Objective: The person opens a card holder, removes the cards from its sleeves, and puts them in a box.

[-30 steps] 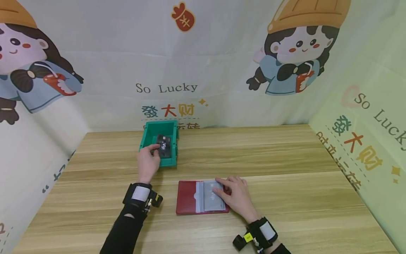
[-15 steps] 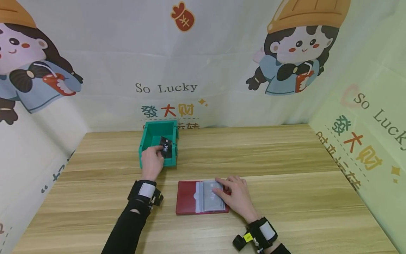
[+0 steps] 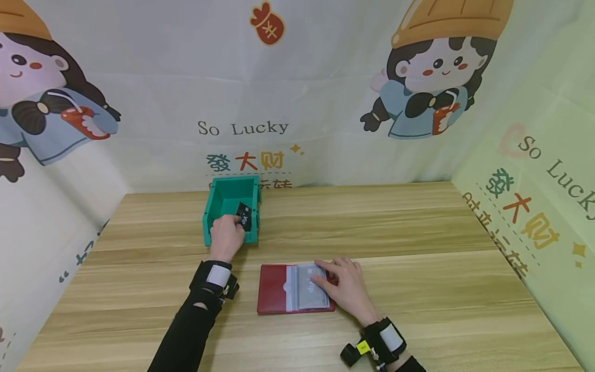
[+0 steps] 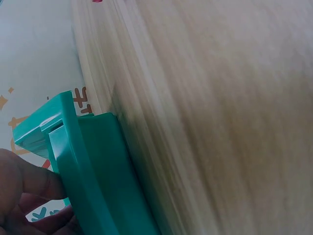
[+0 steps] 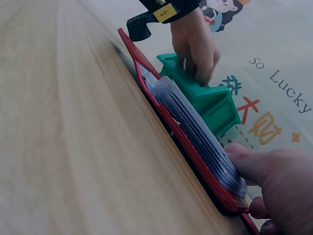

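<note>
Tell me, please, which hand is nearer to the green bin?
Left. The left hand is at the green bin, its fingers pinching a black card in it; the right hand rests on the red card holder, apart from the bin.

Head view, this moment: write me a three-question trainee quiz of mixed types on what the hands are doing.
1. True or false: the left hand pinches a black card at the green bin.
2. The right hand rests on: A) red card holder B) the bin C) bare table.
3. Fill in: the holder lies ____ on the wooden table, its clear sleeves showing.

Key: 1 true; 2 A; 3 open.
</note>
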A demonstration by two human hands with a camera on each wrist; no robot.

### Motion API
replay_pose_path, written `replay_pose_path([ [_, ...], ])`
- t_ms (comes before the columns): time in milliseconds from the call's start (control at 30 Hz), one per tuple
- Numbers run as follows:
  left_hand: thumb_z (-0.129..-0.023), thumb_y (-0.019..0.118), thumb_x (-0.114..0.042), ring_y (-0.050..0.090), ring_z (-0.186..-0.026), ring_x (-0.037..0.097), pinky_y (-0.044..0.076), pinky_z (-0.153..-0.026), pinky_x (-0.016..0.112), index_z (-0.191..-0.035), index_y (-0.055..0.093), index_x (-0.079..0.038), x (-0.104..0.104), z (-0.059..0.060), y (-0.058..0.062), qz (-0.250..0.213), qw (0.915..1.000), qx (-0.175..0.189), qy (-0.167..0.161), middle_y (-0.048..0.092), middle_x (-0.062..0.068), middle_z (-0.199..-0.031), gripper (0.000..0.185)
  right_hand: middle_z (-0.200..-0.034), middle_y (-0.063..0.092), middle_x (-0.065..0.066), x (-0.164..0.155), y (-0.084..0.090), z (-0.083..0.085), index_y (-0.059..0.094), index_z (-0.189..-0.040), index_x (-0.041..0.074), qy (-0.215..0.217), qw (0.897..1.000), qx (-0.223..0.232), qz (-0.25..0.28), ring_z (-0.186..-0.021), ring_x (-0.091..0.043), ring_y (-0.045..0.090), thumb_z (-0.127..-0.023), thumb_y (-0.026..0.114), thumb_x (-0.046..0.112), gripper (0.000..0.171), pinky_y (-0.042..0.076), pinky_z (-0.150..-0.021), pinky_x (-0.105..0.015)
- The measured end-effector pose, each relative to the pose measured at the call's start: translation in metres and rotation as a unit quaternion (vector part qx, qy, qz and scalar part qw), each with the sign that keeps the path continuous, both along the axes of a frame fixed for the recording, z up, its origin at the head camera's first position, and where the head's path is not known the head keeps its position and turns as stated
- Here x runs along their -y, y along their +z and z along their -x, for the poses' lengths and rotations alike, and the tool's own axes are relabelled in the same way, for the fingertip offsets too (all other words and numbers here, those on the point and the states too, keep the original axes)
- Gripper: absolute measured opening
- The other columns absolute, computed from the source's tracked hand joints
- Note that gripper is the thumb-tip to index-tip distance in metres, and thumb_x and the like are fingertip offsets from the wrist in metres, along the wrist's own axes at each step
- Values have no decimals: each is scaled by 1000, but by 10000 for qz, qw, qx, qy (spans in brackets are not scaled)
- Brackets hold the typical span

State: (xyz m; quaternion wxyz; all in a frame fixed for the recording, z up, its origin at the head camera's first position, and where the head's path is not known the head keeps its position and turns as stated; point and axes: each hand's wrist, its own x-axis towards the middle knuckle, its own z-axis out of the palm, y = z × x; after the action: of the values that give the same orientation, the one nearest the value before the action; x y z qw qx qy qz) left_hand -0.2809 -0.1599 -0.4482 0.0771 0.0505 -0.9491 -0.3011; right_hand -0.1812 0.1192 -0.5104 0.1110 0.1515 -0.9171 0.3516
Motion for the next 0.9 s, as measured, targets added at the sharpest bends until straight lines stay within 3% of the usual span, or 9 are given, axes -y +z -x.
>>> replay_pose_path([
  [100, -94, 50, -4, 65, -88, 39, 49, -80, 54, -94, 74, 7, 0, 0, 0, 220, 9997, 89, -66, 71, 26, -98, 26, -72, 45, 9, 0, 0, 0, 76, -117, 14, -4, 10000, -5, -10, -75, -9, 36, -86, 78, 33, 37, 24, -80, -33],
  [233, -97, 50, -12, 61, -77, 33, 45, -85, 55, -64, 59, -3, -2, 0, 1, 403, 9986, 329, -30, 63, 15, -73, 35, -72, 44, 9, 0, 0, 0, 76, -117, 14, -4, 10000, -14, -8, -75, -10, 37, -86, 78, 34, 38, 24, -80, -33],
  [400, -99, 45, -18, 65, -94, 42, 32, -108, 66, -64, 55, -4, -5, -1, 2, 549, 9968, 574, 47, 66, 21, -80, 39, -71, 44, 10, 0, 0, 1, 76, -117, 14, -12, 10000, -37, -19, -75, -10, 37, -85, 79, 34, 38, 24, -80, -33],
  [633, -100, 42, -22, 64, -103, 46, 31, -109, 67, -74, 61, 1, -6, -3, 2, 734, 9952, 649, 20, 69, 29, -96, 39, -71, 44, 9, 0, 1, 1, 76, -117, 14, 7, 10000, -55, -35, -74, -10, 37, -85, 78, 34, 38, 24, -80, -33],
  [800, -100, 41, -21, 64, -96, 45, 33, -108, 66, -68, 57, -1, -5, -3, 0, 708, 9956, 605, -57, 65, 24, -82, 41, -71, 44, 10, 0, 1, 1, 76, -117, 14, 3, 10000, -45, -50, -75, -10, 37, -86, 78, 34, 38, 24, -81, -33],
  [900, -99, 42, -18, 64, -83, 42, 40, -102, 60, -60, 53, -4, -5, -4, -1, 680, 9973, 265, -71, 57, 16, -67, 43, -71, 44, 9, 0, 1, 0, 76, -117, 14, 1, 10000, -43, -27, -75, -10, 38, -86, 79, 34, 38, 24, -80, -33],
])
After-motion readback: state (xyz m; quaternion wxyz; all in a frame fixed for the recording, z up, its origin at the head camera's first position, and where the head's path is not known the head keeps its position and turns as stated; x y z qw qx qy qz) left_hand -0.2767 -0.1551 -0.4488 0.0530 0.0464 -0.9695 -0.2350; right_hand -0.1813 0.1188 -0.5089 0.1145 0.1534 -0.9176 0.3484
